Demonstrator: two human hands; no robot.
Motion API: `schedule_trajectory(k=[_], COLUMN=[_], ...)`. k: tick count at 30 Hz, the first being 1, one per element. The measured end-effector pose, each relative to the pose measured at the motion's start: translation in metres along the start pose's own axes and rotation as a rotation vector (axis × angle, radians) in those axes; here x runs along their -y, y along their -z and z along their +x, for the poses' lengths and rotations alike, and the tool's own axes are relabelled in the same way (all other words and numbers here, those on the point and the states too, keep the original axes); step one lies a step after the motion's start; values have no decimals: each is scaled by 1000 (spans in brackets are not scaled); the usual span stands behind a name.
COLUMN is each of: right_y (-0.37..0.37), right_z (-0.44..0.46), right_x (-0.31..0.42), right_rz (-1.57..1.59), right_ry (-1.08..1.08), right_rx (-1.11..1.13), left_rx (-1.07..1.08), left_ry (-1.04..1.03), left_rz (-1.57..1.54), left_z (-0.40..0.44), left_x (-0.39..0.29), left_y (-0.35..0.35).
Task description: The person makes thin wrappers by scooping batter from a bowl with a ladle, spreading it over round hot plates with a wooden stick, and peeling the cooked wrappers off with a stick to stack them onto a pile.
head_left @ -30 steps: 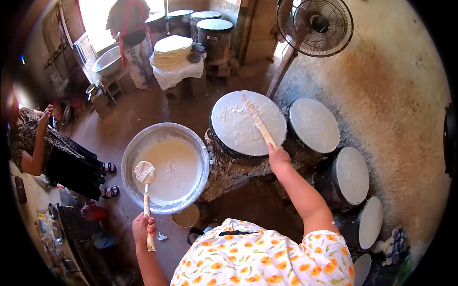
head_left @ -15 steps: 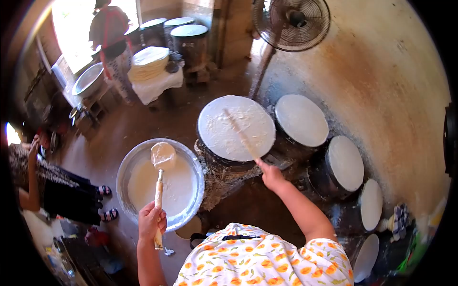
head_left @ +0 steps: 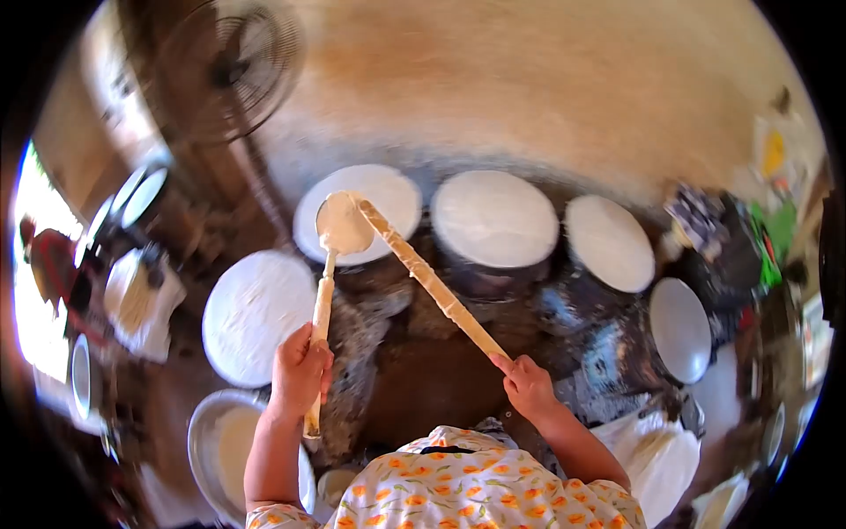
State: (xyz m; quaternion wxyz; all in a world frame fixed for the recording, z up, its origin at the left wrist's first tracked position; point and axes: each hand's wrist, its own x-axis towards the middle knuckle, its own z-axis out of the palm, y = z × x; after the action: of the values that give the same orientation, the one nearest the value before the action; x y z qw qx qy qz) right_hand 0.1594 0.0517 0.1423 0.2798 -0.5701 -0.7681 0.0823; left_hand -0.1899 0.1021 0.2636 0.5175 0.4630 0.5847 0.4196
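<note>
Blackened drums [head_left: 608, 348] stand on the brown floor [head_left: 427, 388].

Is a round-bowled ladle [head_left: 345, 223] with a pale wooden handle; looks coated with creamy batter, slants slightly, and reaches over a round white top [head_left: 389, 192]. Is, beside it, a long, narrow wooden spreader [head_left: 432, 286], flat and straight, smeared with batter along much of its length; runs diagonally, with its far end at the ladle bowl, touching or nearly so, hard to tell which.

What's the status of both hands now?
Left hand: gripping full ladle. Right hand: gripping batter-smeared paddle. Ladle and paddle heads close together.
</note>
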Motion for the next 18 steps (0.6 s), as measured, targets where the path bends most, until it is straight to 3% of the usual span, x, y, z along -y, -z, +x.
schedule_trajectory(k=[4,10,13,18], right_y=[57,151,180,184], right_z=[-27,-98,-134,-188], right_x=[-87,-195,-223,-245], right_rz=[-132,-225,-231,-270], right_ry=[-168,-499,-807,-1105], right_rx=[-162,-372,-370,-472], left_rx=[308,655,856,1202], left_ry=[-120,-212,-231,-207], left_rz=[99,8,-1,34], left_z=[51,72,75,68], left_x=[-44,-81,-85,-71], left_y=[-154,-394,-494,-635])
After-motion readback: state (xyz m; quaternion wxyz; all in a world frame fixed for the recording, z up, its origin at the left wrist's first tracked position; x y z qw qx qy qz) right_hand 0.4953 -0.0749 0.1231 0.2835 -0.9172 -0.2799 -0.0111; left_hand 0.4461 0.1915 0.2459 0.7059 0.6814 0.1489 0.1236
